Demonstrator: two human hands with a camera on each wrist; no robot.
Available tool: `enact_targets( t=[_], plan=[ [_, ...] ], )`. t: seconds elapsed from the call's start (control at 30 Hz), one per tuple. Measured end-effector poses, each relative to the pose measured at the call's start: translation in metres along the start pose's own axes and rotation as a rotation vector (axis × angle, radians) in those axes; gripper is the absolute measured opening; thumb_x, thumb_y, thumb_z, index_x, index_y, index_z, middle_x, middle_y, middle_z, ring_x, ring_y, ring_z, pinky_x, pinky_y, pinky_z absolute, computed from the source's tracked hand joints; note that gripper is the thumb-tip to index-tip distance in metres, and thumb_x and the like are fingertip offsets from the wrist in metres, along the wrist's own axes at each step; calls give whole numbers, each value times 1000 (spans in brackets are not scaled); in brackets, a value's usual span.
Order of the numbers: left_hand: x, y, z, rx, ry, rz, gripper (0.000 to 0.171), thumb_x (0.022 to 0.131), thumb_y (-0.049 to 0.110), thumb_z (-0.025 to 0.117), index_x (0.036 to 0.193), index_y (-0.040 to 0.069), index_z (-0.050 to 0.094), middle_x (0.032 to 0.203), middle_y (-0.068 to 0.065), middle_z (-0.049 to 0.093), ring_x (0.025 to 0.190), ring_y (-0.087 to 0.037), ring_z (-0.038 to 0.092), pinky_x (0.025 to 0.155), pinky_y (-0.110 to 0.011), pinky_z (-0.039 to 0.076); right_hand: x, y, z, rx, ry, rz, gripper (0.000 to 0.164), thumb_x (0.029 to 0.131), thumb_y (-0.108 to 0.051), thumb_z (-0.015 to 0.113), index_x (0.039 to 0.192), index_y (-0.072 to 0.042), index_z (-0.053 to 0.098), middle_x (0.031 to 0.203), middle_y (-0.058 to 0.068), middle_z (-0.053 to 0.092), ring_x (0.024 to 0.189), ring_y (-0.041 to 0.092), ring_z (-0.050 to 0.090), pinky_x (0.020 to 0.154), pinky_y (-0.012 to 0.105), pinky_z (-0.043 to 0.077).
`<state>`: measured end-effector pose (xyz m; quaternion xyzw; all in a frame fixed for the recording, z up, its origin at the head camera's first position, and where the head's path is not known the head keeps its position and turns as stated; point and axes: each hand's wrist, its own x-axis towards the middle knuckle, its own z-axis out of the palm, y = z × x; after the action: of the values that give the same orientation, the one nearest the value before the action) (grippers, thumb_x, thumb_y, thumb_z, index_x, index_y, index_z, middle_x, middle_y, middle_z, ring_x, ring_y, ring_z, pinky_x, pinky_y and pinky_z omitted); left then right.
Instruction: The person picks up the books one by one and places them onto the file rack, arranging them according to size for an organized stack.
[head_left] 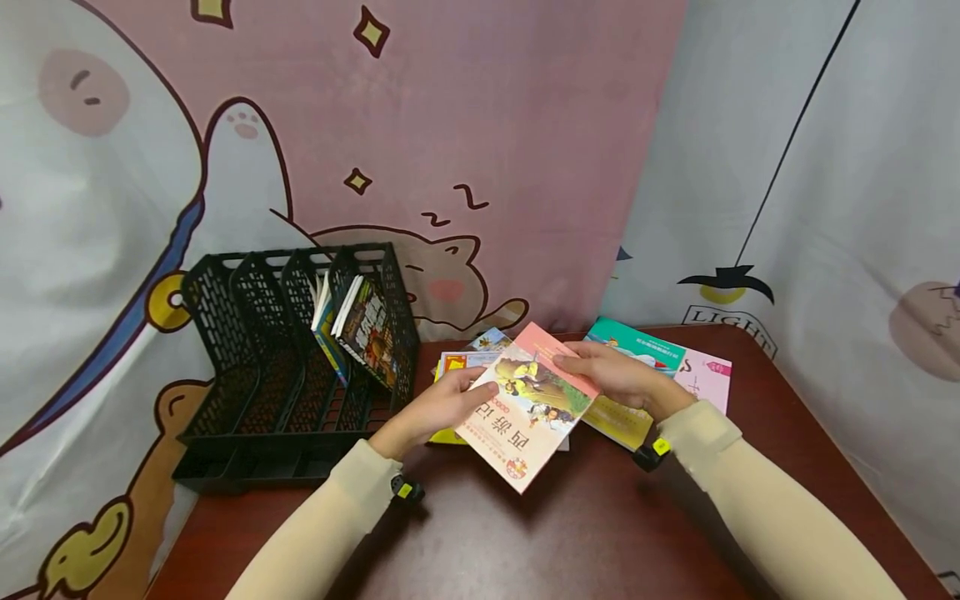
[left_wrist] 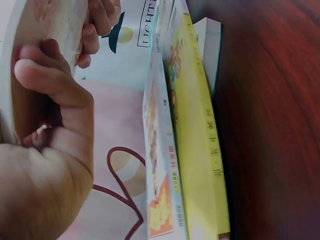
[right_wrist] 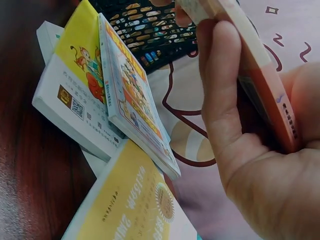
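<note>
1. My left grip [head_left: 444,407] and right grip [head_left: 617,373] are joined by the held book [head_left: 525,417], which blocks the way between them.
2. Toward the front edge of the counter [head_left: 570,542], between my sleeves [head_left: 780,500], I have room to pass.
3. Near the back left corner, the black rack [head_left: 210,321] blocks me sideways; its left-hand compartments admit me from above, while leaning books [head_left: 369,333] crowd the right.
4. Along the back edge, the left pile [head_left: 454,362] and right pile [head_left: 656,348] obstruct low passes; the curtain [head_left: 525,167] limits reach.
</note>
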<state>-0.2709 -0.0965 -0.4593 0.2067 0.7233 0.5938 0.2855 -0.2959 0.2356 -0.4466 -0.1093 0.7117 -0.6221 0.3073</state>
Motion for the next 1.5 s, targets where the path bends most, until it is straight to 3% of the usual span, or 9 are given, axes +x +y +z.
enact_targets(
  t=[0.1, 0.23, 0.37, 0.5, 0.63, 0.77, 1.0, 1.3, 1.5],
  plan=[
    [1, 3, 2, 69, 98, 10, 40, 115, 40, 60, 146, 16, 68, 99, -9, 85, 79, -19, 81, 65, -33, 64, -3, 1, 1, 17, 28, -13, 59, 119, -34, 52, 164, 1, 39, 124, 6, 78, 103, 20, 81, 90, 36, 68],
    [1, 7, 5, 118, 299, 7, 41, 110, 46, 67, 135, 14, 75, 81, -3, 75, 66, -13, 68, 58, -27, 52, -8, 2, 5, 35, 77, -41, 59, 119, -36, 52, 162, 3, 41, 119, 7, 80, 100, 20, 82, 89, 35, 68],
    [1, 6, 6, 31, 466, 7, 42, 111, 46, 65, 141, 17, 70, 94, -9, 77, 70, -18, 73, 61, -31, 60, -15, 1, 12, 57, 146, -67, 60, 119, -37, 50, 162, 3, 39, 116, 6, 80, 97, 18, 82, 86, 33, 68],
    [1, 6, 8, -14, 566, 39, 43, 112, 47, 63, 148, 23, 64, 102, -13, 78, 73, -21, 75, 67, -45, 66, -23, -3, 19, 93, 233, -86, 59, 120, -35, 48, 162, 5, 37, 108, 3, 81, 91, 15, 82, 82, 31, 68],
    [1, 10, 12, -57, 561, 33, 51, 113, 53, 59, 154, 22, 57, 100, -12, 78, 72, -20, 76, 68, -46, 66, -31, -6, 27, 145, 311, -118, 60, 120, -36, 46, 162, 6, 36, 103, -2, 81, 87, 11, 82, 79, 28, 67],
    [3, 15, 17, -131, 477, 15, 57, 115, 55, 53, 154, 14, 56, 106, -12, 80, 78, -19, 79, 68, -35, 66, -35, -5, 38, 190, 399, -166, 62, 120, -38, 44, 162, 6, 34, 103, -4, 79, 88, 8, 80, 79, 26, 66],
    [5, 21, 25, -202, 425, -83, 54, 116, 50, 52, 149, 8, 60, 109, -8, 79, 83, -14, 78, 75, -27, 65, -35, 0, 62, 187, 511, -189, 58, 121, -36, 42, 163, 3, 36, 115, 3, 73, 94, 6, 77, 84, 25, 65],
    [5, 20, 31, -177, 518, -14, 46, 119, 37, 48, 154, 6, 53, 119, -15, 77, 88, -13, 79, 77, -26, 65, -34, 4, 68, 221, 448, -112, 62, 121, -39, 43, 169, -2, 29, 127, 10, 73, 98, 10, 78, 85, 28, 66],
    [2, 21, 28, -146, 504, -1, 46, 120, 36, 48, 154, 6, 53, 116, -14, 77, 86, -13, 79, 74, -28, 65, -33, 6, 54, 168, 403, -71, 62, 120, -39, 46, 167, -4, 26, 123, 9, 75, 91, 13, 80, 79, 31, 67]
  ],
)
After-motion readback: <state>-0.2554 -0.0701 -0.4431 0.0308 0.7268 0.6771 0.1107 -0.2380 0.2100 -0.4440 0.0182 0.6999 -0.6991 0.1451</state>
